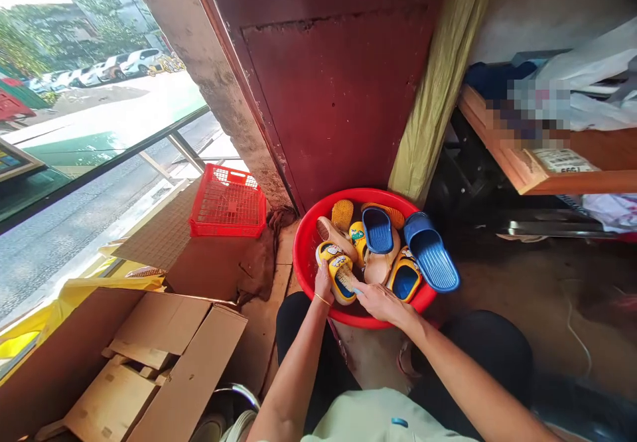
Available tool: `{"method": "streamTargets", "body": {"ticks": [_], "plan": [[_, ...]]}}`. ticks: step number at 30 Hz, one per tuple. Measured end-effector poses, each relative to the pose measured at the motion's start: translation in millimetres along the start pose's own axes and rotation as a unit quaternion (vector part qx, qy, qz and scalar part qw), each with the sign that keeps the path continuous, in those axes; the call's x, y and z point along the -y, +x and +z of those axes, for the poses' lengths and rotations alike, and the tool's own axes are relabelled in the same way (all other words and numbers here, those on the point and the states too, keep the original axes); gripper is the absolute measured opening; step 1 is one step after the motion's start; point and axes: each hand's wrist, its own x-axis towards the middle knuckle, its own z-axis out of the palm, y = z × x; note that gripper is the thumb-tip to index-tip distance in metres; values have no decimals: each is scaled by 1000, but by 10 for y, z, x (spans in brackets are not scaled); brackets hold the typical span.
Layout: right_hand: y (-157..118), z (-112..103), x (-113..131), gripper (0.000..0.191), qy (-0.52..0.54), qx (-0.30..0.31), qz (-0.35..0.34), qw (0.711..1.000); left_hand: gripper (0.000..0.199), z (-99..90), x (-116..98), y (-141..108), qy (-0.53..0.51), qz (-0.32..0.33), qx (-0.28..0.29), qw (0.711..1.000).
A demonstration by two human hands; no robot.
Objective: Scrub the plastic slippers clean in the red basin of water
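Observation:
My left hand (323,284) grips the side of a yellow slipper (329,252) with a white cartoon figure and a dark blue insole. In my right hand (382,301) is a scrub brush (344,276), its pale bristles against the slipper's upper and opening. Most of its handle is hidden by my fingers. Below both hands stands a red basin (300,256) full of slippers. Another yellow slipper (405,276) lies right of my right hand. A small blue slipper (378,231) rests among beige and mustard ones, and a larger blue slipper (434,255) hangs over the right rim.
A dark red door (338,103) and a yellowish curtain (432,97) rise behind the basin. To the left are a red plastic crate (229,206) and an open cardboard box (194,362). A wooden table (547,180) with bags juts in at right.

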Motion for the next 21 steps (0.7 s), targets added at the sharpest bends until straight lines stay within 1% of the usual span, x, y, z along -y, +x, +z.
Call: {"method": "streamTargets", "body": {"ticks": [3,5,6,7,9,11,13,14,16,18,20,21], "plan": [[-473,-19,-255,46,8,37,-24,999,54,-17,44,56,-32,-5,-37,999],[-755,-64,-460,47,39,39,-27,998,55,-20,63,79,-59,-9,-53,997],[-860,-82,-558,48,63,28,-27,997,56,-19,64,84,-77,-17,-47,996],[-937,-90,-643,49,87,0,-23,996,58,-17,60,82,-96,-30,-31,994],[-997,-54,-745,49,132,-68,-20,989,62,-11,38,61,-132,-66,22,989],[-935,48,-729,48,154,-118,-37,980,62,-3,6,18,-144,-114,90,979],[-756,172,-611,48,147,-137,-64,978,58,4,-24,-40,-122,-154,150,969],[-630,221,-532,49,134,-143,-74,978,55,7,-38,-71,-103,-165,169,966],[-338,256,-386,51,114,-194,-49,973,52,12,-62,-124,-67,-167,185,966],[-62,200,-300,50,107,-229,-13,968,52,13,-80,-158,-43,-160,183,969],[108,103,-289,49,104,-234,10,967,54,11,-88,-164,-28,-154,181,971],[134,63,-304,49,109,-230,14,967,54,8,-87,-157,-24,-142,176,974]]}}
